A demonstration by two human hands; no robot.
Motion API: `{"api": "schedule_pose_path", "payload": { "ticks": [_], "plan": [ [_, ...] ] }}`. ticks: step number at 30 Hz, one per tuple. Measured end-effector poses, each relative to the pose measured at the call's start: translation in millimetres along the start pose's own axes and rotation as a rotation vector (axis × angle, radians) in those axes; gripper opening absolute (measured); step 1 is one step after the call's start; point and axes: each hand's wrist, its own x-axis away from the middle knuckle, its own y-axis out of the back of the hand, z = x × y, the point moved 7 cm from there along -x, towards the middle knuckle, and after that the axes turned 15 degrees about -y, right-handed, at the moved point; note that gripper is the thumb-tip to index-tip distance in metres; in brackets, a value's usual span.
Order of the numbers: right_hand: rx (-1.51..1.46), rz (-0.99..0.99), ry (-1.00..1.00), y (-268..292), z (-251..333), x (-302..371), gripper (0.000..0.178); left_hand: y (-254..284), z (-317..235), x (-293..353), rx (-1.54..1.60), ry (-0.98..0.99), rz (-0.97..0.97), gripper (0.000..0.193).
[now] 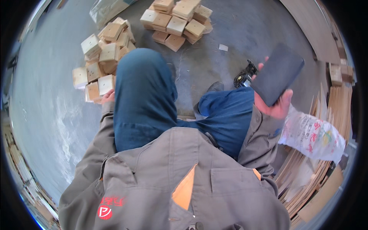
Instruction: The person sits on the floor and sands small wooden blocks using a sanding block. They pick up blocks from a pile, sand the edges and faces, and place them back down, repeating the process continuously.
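In my right hand is a dark, flat, rounded rectangle that looks like a smartphone. My thumb and fingers grip its edges, and it is raised over my right knee. My left hand is low beside my left knee, at the near end of a pile of square wooden blocks. Its fingers touch or lie right by the nearest block. Part of that hand is hidden, so its grip is unclear. Several of the blocks have small dark holes in their faces.
Another stack of wooden blocks stands ahead on the grey floor. A black tool with a round gold part lies beyond my right knee. At the right are a printed white plastic bag and long wooden strips. A small white piece lies ahead.
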Motion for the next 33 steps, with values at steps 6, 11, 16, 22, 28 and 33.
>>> {"api": "schedule_pose_path", "payload": {
  "ticks": [6, 11, 16, 22, 28, 33],
  "plan": [
    [0.084, -0.049, 0.036, 27, 4, -25, 0.082, -11, -129, -95, 0.24, -0.211, -0.074, 0.033],
    [0.013, -0.195, 0.133, 22, 19, -26, 0.078, -72, -285, -154, 0.05, -0.371, 0.007, 0.047],
    [-0.109, -0.232, 0.053, 57, 10, -22, 0.073, -205, -352, -201, -0.269, -0.598, 0.286, 0.063],
    [-0.163, -0.324, -0.002, 49, 11, -25, 0.095, -354, -343, -214, -0.585, -0.684, 0.324, 0.091],
    [-0.136, -0.44, -0.176, 58, -2, -25, 0.114, -397, -306, -247, -0.932, -0.521, 0.153, 0.114],
    [-0.101, -0.418, -0.234, 70, -7, -23, 0.105, -417, -276, -290, -0.978, -0.449, 0.124, 0.119]
  ]
}}
